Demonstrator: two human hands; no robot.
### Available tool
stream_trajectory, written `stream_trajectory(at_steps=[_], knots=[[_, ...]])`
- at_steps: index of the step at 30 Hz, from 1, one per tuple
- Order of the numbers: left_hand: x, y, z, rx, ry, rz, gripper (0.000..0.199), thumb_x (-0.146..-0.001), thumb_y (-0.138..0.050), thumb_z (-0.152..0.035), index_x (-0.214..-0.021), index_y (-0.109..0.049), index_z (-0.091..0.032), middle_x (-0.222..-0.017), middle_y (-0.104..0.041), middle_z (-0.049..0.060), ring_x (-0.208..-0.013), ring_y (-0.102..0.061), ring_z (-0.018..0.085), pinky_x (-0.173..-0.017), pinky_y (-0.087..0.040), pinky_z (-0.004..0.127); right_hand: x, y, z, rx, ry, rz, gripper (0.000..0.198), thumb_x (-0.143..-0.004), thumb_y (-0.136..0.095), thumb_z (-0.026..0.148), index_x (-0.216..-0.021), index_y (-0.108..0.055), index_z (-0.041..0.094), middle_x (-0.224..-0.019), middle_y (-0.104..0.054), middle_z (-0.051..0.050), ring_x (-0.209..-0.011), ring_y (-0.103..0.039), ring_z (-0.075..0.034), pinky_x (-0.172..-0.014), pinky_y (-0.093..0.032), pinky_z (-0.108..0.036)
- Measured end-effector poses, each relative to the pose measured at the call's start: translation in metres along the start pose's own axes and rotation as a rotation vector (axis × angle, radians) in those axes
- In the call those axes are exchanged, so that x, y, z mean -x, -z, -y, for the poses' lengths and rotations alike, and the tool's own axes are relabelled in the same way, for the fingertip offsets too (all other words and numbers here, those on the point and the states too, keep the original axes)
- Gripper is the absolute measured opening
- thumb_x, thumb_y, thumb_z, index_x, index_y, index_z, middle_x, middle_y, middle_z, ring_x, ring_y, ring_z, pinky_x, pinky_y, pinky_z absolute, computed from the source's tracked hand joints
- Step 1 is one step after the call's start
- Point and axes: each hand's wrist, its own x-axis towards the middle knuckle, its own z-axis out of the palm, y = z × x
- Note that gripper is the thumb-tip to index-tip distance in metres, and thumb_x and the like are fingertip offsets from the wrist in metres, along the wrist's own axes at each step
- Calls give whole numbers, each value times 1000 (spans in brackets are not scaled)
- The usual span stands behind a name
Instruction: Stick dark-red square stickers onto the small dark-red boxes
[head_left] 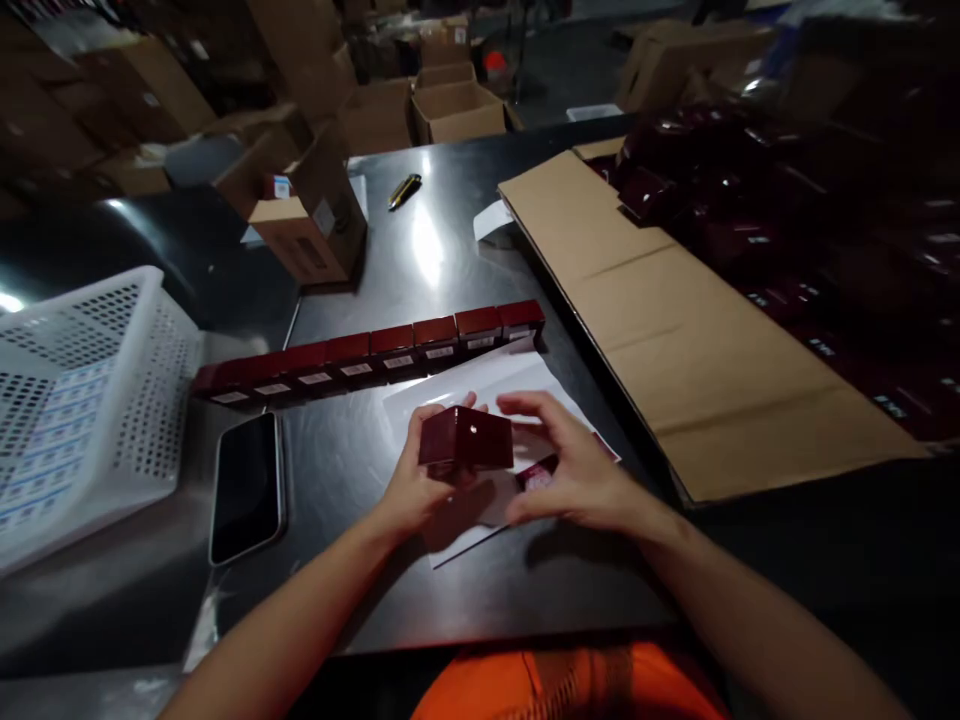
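Holding maroon box (480,440), inside left grip (414,485)

Dim overall, corners near black. Light source out of frame. White glare on table (465,280), beyond fingers (529,403); pinpoint highlight on box (480,440) between them. Soft shadow under right-hand fingers. Cartons (459,112) far beyond fingers: smeared, out of focus. Pile (720,215) to their right sinks into darkness. Basket (154,370), far left of fingers, stretched by wide-angle distortion.
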Motion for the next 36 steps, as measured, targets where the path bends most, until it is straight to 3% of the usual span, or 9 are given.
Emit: stream_trajectory(at_steps=[4,8,11,17,22,27,30,33,36], knots=[[-8,11,-11,-267,-179,45,64,-69,-85,-43,-116,-46,-26,-143,-52,17,-136,-49,30,-106,-47,53,0,-15,-5,107,70,-65,37,-72,-74,18,-109,-66,20,-104,-68,-4,-96,-66,-20,-88,-53,-33],[-3,14,-41,-824,-278,25,55,-68,-83,-30,-117,-60,-23,-113,-67,10,-106,-65,25,-93,-53,44,2,-23,-13,226,84,-69,38,-70,-65,11,-107,-67,19,-103,-69,-4,-96,-66,-21,-88,-53,-34],[5,20,-61,-951,-238,4,36,-70,-76,-21,-105,-64,-22,-101,-67,5,-93,-65,21,-83,-53,36,1,-21,-21,299,109,1,44,-77,-65,18,-121,-62,20,-114,-68,-8,-104,-64,-24,-90,-54,-38],[7,89,-81,-1099,-88,-469,47,-59,-81,-26,-99,-58,-20,-97,-64,2,-86,-62,20,-77,-51,32,1,-13,-24,506,245,-29,62,-84,-67,28,-141,-45,22,-116,-64,-11,-108,-60,-28,-94,-53,-46],[-5,135,-77,-1188,-27,-482,45,-59,-83,-26,-98,-62,-20,-93,-67,2,-85,-64,21,-81,-51,34,2,-10,-23,685,228,101,68,-81,-69,18,-144,-44,18,-128,-60,-14,-120,-53,-31,-103,-47,-49],[-13,144,-67,-1300,-70,-584,50,-62,-82,-27,-107,-60,-17,-106,-58,8,-101,-60,27,-92,-50,40,1,-8,-11,975,93,340,32,-80,-76,22,-111,-69,17,-115,-65,-13,-109,-58,-34,-93,-49,-49],[-11,148,-66,-1337,-85,-645,49,-68,-77,-26,-112,-56,-16,-110,-54,10,-104,-58,28,-96,-49,43,2,-3,-3,1001,83,384,27,-76,-82,28,-99,-72,19,-103,-67,-10,-99,-60,-32,-85,-51,-46],[-3,148,-68,-1357,-83,-703,53,-70,-75,-25,-116,-52,-15,-116,-51,13,-113,-52,32,-102,-44,51,1,13,0,809,129,326,39,-76,-82,23,-112,-68,19,-110,-66,-10,-105,-61,-29,-92,-52,-43],[9,125,-65,-1354,-105,-719,56,-73,-75,-30,-121,-51,-15,-120,-49,15,-123,-44,38,-108,-37,60,0,39,-2,682,151,198,44,-85,-71,19,-127,-61,20,-126,-61,-10,-119,-58,-25,-105,-47,-41]])
